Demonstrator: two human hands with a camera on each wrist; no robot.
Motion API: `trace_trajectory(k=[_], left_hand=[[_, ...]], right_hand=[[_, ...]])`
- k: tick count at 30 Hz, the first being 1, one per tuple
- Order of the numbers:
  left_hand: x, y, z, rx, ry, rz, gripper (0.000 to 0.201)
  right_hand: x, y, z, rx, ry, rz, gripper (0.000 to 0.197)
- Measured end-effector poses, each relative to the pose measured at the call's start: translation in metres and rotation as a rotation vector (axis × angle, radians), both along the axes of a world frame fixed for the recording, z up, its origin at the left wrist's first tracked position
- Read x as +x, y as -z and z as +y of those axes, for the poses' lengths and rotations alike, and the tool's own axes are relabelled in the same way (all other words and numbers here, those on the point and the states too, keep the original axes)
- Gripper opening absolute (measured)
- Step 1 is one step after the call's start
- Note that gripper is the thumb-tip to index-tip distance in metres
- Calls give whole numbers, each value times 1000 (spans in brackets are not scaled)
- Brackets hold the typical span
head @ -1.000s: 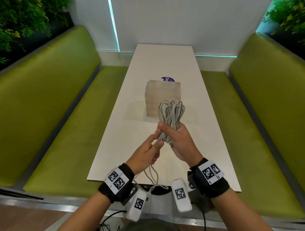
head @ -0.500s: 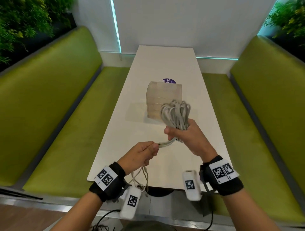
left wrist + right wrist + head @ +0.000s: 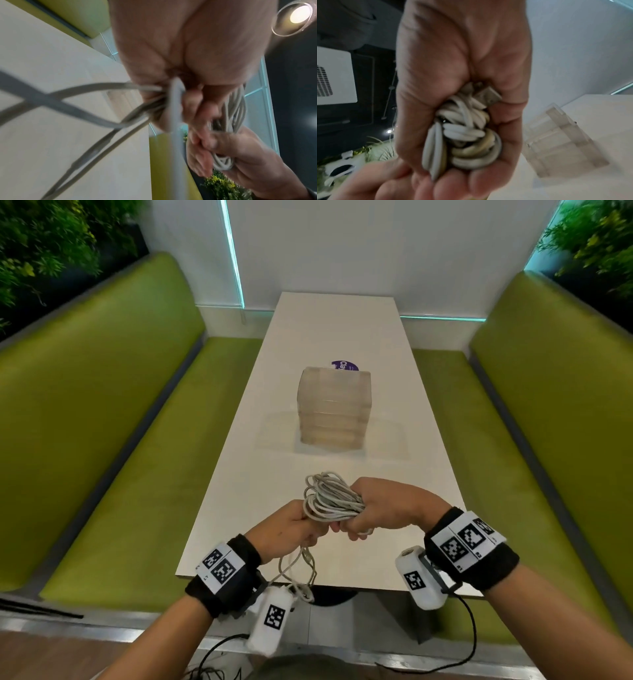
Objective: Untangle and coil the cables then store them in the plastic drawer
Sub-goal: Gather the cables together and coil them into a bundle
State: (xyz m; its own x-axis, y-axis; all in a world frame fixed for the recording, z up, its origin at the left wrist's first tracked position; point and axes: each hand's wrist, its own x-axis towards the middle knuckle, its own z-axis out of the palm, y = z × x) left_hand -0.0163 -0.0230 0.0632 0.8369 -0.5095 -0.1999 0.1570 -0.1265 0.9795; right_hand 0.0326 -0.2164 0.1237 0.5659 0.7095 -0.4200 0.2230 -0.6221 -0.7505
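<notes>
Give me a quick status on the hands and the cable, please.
Right hand grips the coiled cable bundle. Left hand pinches the loose tail hanging below. Plastic drawer shut, nothing blocking it.

Head view looks down the table; both wrist views sit close, sharing the cable bundle.

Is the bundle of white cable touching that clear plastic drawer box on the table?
Apart. The head view shows the cable bundle gripped in the right hand near the table's front end, with bare table between it and the drawer box.
</notes>
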Motion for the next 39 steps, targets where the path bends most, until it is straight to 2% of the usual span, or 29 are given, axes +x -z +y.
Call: trace_trajectory(k=[1, 2, 6, 8, 9, 12, 14, 16, 18, 20, 24, 30, 32, 35, 36, 37, 39], left_hand=[[0, -3, 4, 5, 53, 6, 12], [1, -4, 9, -28, 95, 24, 21], [11, -9, 26, -353, 51, 365, 88], [12, -11, 24, -335, 63, 472, 106], [12, -13, 21, -300, 74, 494, 108], [9, -13, 7, -158, 195, 439, 100], [5, -17, -1, -31, 261, 341, 75], [3, -23, -5, 58, 240, 275, 41], [3, -27, -6, 122, 209, 211, 20], [0, -26, -4, 147, 201, 170, 17], [-2, -21, -5, 114, 187, 134, 7], [-2, -16, -11, 81, 128, 112, 18], [-1, -14, -10, 11, 129, 109, 41], [0, -6, -5, -140, 123, 89, 88], [-1, -2, -3, -159, 108, 78, 93], [-2, 1, -1, -154, 87, 65, 90], [-5, 10, 1, -97, 39, 27, 59]], right_hand=[[2, -1, -1, -21, -16, -14, 9], [3, -2, -4, -45, -32, -34, 8], [5, -5, -7, -154, -99, -144, 5], [2, -9, 0, -262, -178, -239, 3], [1, -11, 5, -328, -226, -291, 6], [-3, -16, 21, -488, -381, -431, 13], [-4, -19, 27, -537, -429, -457, 15], [-3, -20, 28, -514, -431, -384, 21], [-1, -20, 25, -426, -385, -230, 25], [0, -21, 23, -354, -353, -121, 26], [0, -18, 20, -299, -326, -100, 26], [3, -11, 17, -293, -297, -109, 14], [5, -11, 15, -301, -283, -146, 12], [10, -15, 12, -294, -266, -190, 9], [13, -18, 10, -282, -254, -198, 9], [15, -22, 7, -270, -230, -211, 10], [22, -34, -1, -239, -161, -258, 12]])
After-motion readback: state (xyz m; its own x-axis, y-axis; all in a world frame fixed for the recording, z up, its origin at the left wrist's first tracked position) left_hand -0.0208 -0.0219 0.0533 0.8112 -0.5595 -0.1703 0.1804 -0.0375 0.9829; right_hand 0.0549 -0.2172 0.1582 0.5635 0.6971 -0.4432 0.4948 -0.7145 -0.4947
